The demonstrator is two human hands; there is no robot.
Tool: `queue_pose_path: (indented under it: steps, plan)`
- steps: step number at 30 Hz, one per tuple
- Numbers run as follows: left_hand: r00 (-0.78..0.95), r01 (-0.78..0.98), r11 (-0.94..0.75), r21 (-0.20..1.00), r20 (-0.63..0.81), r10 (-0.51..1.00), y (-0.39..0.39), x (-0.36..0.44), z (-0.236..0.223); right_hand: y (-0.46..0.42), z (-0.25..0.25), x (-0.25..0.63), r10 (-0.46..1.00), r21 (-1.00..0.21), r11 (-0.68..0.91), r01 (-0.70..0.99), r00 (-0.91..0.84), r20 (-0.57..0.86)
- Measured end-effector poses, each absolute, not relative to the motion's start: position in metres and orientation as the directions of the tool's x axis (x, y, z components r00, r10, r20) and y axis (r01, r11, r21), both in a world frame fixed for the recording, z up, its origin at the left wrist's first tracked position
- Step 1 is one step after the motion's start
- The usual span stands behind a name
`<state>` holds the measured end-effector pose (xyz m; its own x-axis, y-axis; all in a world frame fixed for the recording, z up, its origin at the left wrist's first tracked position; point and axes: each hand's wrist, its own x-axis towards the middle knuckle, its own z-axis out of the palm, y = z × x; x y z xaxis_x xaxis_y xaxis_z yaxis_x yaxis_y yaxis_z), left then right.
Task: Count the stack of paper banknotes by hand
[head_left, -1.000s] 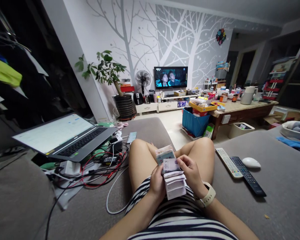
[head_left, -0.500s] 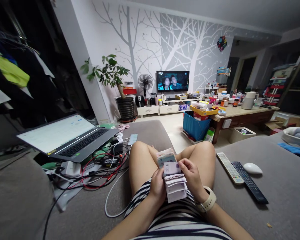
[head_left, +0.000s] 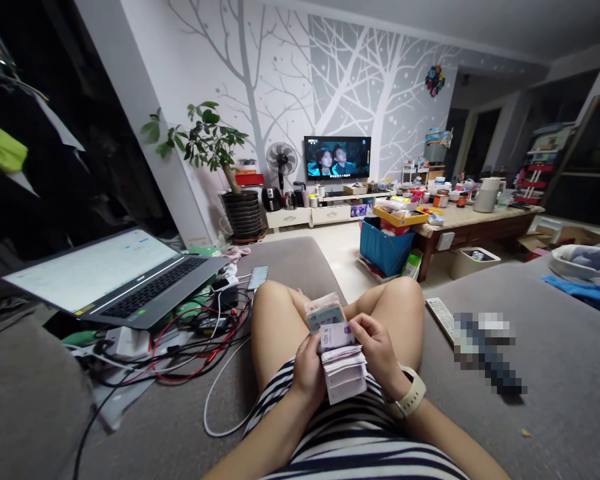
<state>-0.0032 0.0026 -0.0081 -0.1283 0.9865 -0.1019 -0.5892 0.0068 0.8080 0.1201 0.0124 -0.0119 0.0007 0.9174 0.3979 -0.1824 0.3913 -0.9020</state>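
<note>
Over my lap, a bundle of banknotes (head_left: 344,383) is spread out, its lower purple-white ends fanned in folds toward me. My left hand (head_left: 309,367) grips the bundle along its left side, thumb on top. Pinched at its upper right corner by my right hand (head_left: 375,343) is the top purple note (head_left: 333,335), which shows a 5. Behind that note, greenish and pinkish notes (head_left: 325,312) stick out at the far end. My right wrist wears a pale watch. The fingers under the bundle are hidden.
On the sofa to my left are a laptop (head_left: 145,283), tangled cables (head_left: 205,347) and a phone (head_left: 259,277). To my right lie a pale remote control (head_left: 441,315) and pixelated objects. Ahead stand a blue bin (head_left: 384,248), a cluttered table (head_left: 453,225) and a television (head_left: 337,158).
The whole view has shifted slightly, so the room appears further left. Both hands keep nearly the same hold on the banknotes. The television picture now has a subtitle.
</note>
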Motion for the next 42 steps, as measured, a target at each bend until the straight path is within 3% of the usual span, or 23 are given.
queue_pose_path:
  steps: [14,29,36,42]
  plan:
    - [-0.106,-0.623,0.028,0.782,-0.120,0.987,-0.001,-0.002,-0.003,0.007,-0.011,0.120,0.906,-0.889,0.392,-0.238,-0.065,0.418]
    - [-0.017,-0.628,0.078,0.774,-0.115,0.993,-0.003,-0.004,-0.005,0.019,-0.018,0.122,0.926,-0.924,0.374,-0.078,0.094,0.366]
    - [0.010,-0.608,0.079,0.790,-0.092,0.996,-0.004,-0.003,-0.004,0.022,-0.025,0.123,0.926,-0.923,0.377,-0.077,0.055,0.373]
    - [-0.085,-0.612,0.031,0.790,-0.105,0.991,0.001,-0.004,-0.005,0.020,-0.021,0.122,0.918,-0.917,0.395,-0.054,0.071,0.391]
